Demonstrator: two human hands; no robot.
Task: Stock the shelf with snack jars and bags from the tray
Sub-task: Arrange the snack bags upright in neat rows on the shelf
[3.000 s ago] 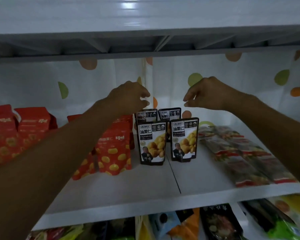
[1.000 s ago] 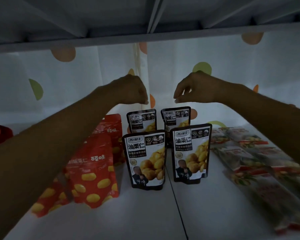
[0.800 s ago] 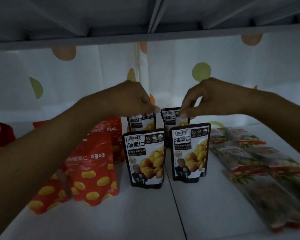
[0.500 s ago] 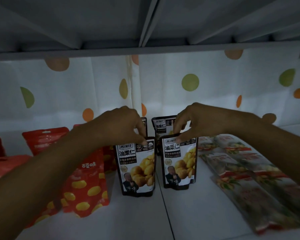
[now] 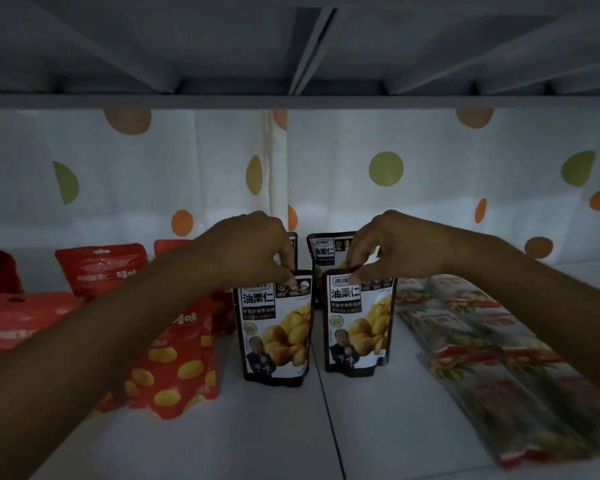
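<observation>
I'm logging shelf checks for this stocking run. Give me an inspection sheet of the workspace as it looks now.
Surface: white shelf board, dimly lit, seam down the middle.
Job's things: two front black chestnut pouches upright, two more behind.
Clutter: red yellow-dotted snack bags to the left; pale long packets lying flat to the right.
Grippers: left hand and right hand each pinch a front pouch's top edge.
Cables: nothing seen.
Surroundings: polka-dot white curtain behind; grey shelf underside above.

I see two bare forearms coming in from the lower corners, no sleeves up to the frame edge. Left hand (image 5: pixel 253 247) and right hand (image 5: pixel 392 247): no gloves, rings, watch or wristband. Nails short, unpainted where visible. Dim light, finer detail unclear.
</observation>
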